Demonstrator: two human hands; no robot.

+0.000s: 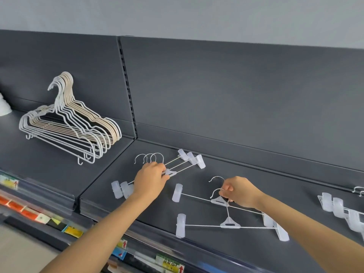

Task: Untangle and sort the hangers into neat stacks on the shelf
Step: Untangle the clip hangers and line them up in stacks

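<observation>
On the dark shelf [216, 170] lies a neat stack of three clear clip hangers [189, 162], hooks pointing away. My left hand [150, 179] rests over the middle of that stack, fingers curled on its centre pieces. To the right lie two more clip hangers, the nearer one [229, 225] flat by the front edge. My right hand [239, 192] pinches the hook of the farther clip hanger [197, 197], which crosses the nearer one's hook. A stack of white and beige wire hangers [69, 127] leans against the back panel at the left.
More clip hangers [342, 209] lie at the right edge of the shelf. A white object [3, 107] sits at the far left. Price labels [169, 263] run along the shelf's front rail below. A slotted upright [127, 85] divides the back panels.
</observation>
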